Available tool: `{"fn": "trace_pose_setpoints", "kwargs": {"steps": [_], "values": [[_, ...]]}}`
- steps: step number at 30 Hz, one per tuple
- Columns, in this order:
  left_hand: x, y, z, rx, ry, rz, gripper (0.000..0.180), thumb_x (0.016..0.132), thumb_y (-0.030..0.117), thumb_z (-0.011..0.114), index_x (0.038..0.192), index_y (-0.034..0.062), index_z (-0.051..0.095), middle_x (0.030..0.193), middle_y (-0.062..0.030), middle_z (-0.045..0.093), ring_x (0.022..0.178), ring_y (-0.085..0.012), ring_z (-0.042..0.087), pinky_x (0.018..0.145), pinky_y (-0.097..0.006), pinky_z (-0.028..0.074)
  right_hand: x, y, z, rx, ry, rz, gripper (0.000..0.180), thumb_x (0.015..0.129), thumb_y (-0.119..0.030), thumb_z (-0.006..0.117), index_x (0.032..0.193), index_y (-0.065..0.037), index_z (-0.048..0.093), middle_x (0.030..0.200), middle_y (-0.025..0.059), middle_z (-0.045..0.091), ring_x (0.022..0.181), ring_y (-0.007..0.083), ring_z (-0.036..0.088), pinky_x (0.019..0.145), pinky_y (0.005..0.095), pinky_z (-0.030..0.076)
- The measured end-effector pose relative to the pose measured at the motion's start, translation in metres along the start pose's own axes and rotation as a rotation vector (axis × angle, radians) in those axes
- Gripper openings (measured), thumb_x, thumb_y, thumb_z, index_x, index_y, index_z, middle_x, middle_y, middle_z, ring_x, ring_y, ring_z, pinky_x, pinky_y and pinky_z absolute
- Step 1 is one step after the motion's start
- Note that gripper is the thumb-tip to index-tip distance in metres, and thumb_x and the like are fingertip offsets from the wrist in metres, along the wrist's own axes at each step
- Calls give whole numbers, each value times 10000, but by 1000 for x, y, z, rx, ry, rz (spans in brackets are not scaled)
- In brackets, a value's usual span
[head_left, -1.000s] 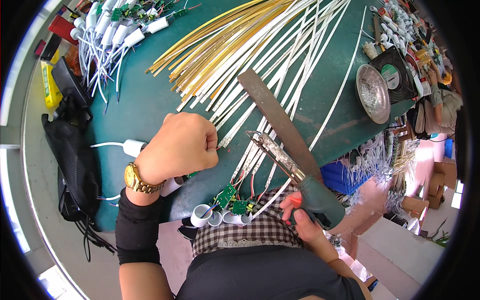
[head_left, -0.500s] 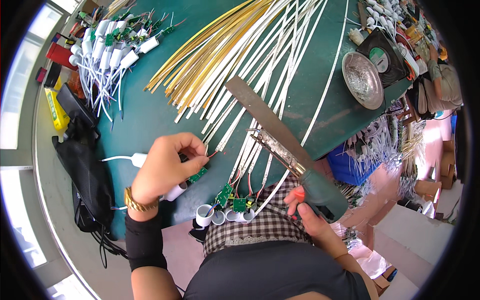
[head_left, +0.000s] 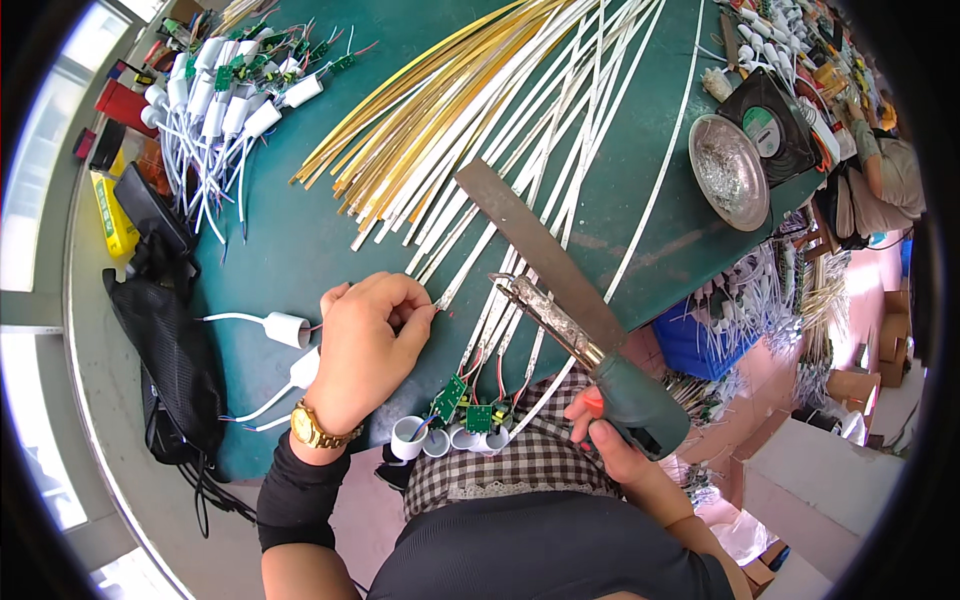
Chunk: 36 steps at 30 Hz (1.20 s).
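Note:
My left hand [head_left: 370,345], with a gold watch [head_left: 318,428] on its wrist, has its fingers pinched together at the end of a white LED strip [head_left: 452,290]. What lies between the fingertips is hidden. My right hand [head_left: 607,437] grips the green handle of a soldering gun [head_left: 632,402], its tip [head_left: 502,280] over the strips. A flat metal bar [head_left: 535,245] lies across the strips. Nearer to me, green circuit boards [head_left: 448,398] hang on red wires at other strip ends, beside white round housings [head_left: 408,436]. White corded housings [head_left: 287,330] lie left of my left hand.
Yellow and white strips [head_left: 430,130] spread over the green table [head_left: 270,250]. Piled white housings [head_left: 215,100] lie far left, near a black bag [head_left: 165,360]. A metal dish [head_left: 728,170] and a fan [head_left: 768,128] stand at right. Another person's arm [head_left: 872,160] shows far right.
My left hand has moved slightly right and turned, covering the board and red wire seen by its fingers. A white housing to its left is now uncovered. The soldering gun has barely shifted.

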<state>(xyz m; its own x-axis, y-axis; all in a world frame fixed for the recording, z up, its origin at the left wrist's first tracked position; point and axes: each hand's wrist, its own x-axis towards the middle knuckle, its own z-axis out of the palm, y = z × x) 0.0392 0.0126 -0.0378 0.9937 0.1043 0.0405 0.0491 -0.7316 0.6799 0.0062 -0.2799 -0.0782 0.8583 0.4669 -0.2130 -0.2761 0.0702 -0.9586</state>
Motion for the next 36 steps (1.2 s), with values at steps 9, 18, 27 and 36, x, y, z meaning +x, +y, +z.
{"fn": "trace_pose_setpoints", "kwargs": {"steps": [9,18,27,36], "values": [[3,-3,1,12,-4,21,75,732,16,711,755,2,641,671,-47,599,571,-109,544,558,-247,441,9,8,6,-411,-25,-291,246,732,-54,724,963,4,659,832,112,649,722,258,657,645,302,526],[4,-3,-1,-7,-32,-20,73,704,33,716,746,0,666,677,-38,599,575,-104,530,554,-248,434,20,2,7,-543,-69,-437,248,749,-101,719,961,2,642,808,109,623,625,245,615,541,304,484],[6,-3,-1,30,-36,-27,74,685,43,708,718,-1,659,667,-42,601,574,-111,540,556,-250,437,18,-3,14,-496,-57,-318,238,764,-110,714,963,-3,642,807,112,619,635,256,610,553,321,486],[8,0,0,112,-19,3,76,653,54,706,669,26,638,585,-32,584,526,-126,554,557,-258,447,26,-5,9,-715,-107,-539,244,726,-114,735,932,-15,649,820,107,627,651,255,625,561,315,500]]}}
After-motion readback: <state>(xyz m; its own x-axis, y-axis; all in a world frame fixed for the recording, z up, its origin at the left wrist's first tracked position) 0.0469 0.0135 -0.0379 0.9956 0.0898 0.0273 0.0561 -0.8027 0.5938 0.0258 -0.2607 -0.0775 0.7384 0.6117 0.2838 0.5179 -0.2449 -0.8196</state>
